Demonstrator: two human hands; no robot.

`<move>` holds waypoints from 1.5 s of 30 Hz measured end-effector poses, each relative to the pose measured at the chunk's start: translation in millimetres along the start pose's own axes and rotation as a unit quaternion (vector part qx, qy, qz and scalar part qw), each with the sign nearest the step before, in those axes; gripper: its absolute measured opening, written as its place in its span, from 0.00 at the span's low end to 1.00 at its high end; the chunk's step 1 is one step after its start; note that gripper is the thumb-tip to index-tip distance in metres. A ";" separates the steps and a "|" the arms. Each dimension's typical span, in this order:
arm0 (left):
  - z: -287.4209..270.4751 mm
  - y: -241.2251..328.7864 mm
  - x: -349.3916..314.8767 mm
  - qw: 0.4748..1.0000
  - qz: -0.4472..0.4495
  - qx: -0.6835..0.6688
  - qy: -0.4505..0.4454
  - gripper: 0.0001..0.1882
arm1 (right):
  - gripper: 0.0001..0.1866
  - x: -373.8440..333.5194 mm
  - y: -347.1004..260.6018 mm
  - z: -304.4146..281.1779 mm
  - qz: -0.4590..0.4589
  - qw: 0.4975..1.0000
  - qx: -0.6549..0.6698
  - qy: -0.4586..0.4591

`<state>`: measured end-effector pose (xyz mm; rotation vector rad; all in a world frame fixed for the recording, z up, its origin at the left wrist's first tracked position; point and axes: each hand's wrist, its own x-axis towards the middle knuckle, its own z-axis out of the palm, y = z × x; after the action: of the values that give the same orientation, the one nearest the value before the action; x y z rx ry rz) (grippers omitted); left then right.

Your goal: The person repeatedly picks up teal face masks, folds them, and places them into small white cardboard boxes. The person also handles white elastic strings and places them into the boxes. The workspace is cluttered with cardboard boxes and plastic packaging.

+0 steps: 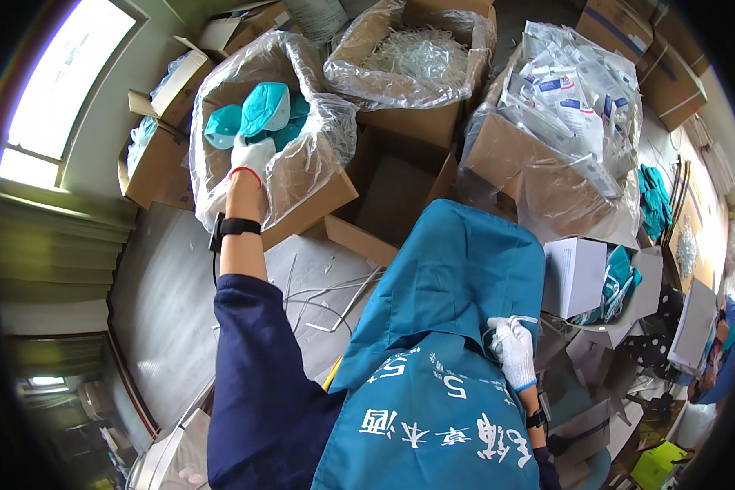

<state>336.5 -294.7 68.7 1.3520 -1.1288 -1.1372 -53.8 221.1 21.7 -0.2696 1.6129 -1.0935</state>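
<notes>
My left hand (256, 157), in a white glove, reaches into a cardboard box lined with clear plastic (335, 194). Its fingers close on the lower edge of a teal cup-shaped mask (265, 108). Beside that lies another teal mask (223, 127), with more partly hidden below. On my lap, over a teal apron (465, 253), rests my right hand (514, 353) in a white knitted glove. Its fingers are curled, and a thin white cord (518, 318) runs by them. What they hold, if anything, is hidden.
A lined box (474, 49) of clear strips (420, 55) stands ahead, above an open carton (388, 184). To its right, another box (506, 163) overflows with white packets (572, 98). A white box (574, 273) near my right hand holds teal masks with white straps (618, 282).
</notes>
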 end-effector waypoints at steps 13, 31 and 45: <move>189.8 -63.9 -306.1 0.930 -0.074 -0.017 -0.360 0.18 | 0.12 39.9 -31.7 -8.1 0.047 0.896 0.433 -0.089; 241.5 -89.8 -369.6 0.912 0.033 0.090 -0.399 0.08 | 0.30 20.7 -55.7 38.1 -0.022 0.851 0.471 -0.231; 229.5 -52.0 -313.3 0.891 -0.167 -0.116 -0.407 0.15 | 0.20 21.7 -63.0 11.9 -0.218 0.950 0.214 0.065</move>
<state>73.3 -8.2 21.9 0.8948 -1.2875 -2.1431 -73.9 166.2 55.8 -0.2724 1.4144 -1.8017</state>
